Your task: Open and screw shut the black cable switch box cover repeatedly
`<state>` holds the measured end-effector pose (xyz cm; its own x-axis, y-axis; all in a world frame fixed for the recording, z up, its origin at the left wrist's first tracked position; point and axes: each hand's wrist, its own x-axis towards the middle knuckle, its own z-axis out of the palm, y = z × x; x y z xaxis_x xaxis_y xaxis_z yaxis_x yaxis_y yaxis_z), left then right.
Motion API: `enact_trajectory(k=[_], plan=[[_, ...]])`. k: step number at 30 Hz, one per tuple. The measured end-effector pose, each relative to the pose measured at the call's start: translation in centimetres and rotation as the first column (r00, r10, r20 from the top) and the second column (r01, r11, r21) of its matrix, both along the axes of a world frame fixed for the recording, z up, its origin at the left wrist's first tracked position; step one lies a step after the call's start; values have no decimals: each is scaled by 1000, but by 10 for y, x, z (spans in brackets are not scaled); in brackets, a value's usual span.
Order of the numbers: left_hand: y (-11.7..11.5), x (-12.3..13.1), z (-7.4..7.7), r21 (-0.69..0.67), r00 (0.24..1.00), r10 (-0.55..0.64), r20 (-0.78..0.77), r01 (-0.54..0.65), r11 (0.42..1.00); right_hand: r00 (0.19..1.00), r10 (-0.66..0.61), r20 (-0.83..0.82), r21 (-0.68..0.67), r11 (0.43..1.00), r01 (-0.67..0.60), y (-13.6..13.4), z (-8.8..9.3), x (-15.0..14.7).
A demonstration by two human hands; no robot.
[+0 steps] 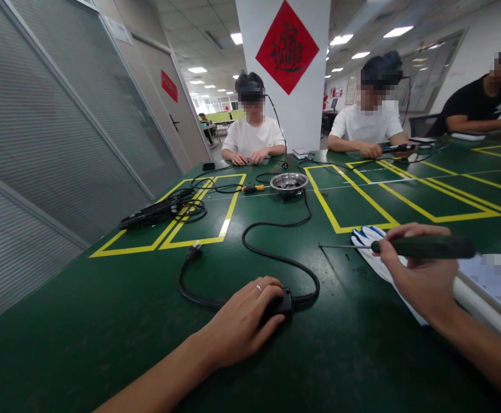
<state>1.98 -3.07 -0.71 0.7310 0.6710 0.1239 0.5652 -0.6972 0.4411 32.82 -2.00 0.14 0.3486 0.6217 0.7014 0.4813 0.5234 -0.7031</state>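
My left hand point(250, 315) is wrapped over a small black box point(285, 302) on a power cord, pressing it to the table; most of the box is hidden under my fingers. From it, one cord runs left to a two-pin plug point(194, 250), and another black cable point(276, 257) curves away to a metal bowl point(289, 182). In my right hand point(420, 272) is a screwdriver point(426, 247) with a dark handle, held level above the table. Its shaft points left, and something small, like a screw, shows at the tip. Small screws point(347, 257) lie below the shaft.
White gloves point(381, 269) with blue edging lie under my right hand, beside a white box point(491, 287). Yellow tape point(345, 229) marks rectangles on the green table point(116, 332). Coiled black cables point(181, 209) and a yellow-black tool point(253, 188) lie further off. Several people sit beyond.
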Motion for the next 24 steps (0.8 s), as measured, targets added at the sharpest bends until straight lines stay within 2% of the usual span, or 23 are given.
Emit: enact_trajectory(k=[6, 10, 13, 17, 19, 22, 24], plan=[[0, 0, -2, -14, 1000, -9, 11, 10, 1000, 1000, -17, -24, 87, 996, 19, 4, -3, 3], [0, 0, -3, -7, 1000, -14, 17, 14, 1000, 997, -38, -73, 137, 989, 48, -1, 6, 4], [1, 0, -3, -4, 1000, -21, 13, 21, 1000, 983, -44, -181, 102, 993, 64, -6, 14, 1], [2, -1, -2, -7, 1000, -29, 10, 29, 1000, 890, 82, -448, 26, 997, -78, -11, 18, -7], [3, -1, -2, -6, 999, -32, 15, 32, 999, 836, 138, -531, -3, 986, -165, -13, 17, -12], [4, -1, -2, -1, 999, -31, 26, 32, 1000, 807, 169, -565, -53, 969, -240, -18, 14, -18], [4, -1, -2, -1, 999, -32, 30, 32, 999, 821, 164, -547, -66, 969, -238, -20, 12, -20]])
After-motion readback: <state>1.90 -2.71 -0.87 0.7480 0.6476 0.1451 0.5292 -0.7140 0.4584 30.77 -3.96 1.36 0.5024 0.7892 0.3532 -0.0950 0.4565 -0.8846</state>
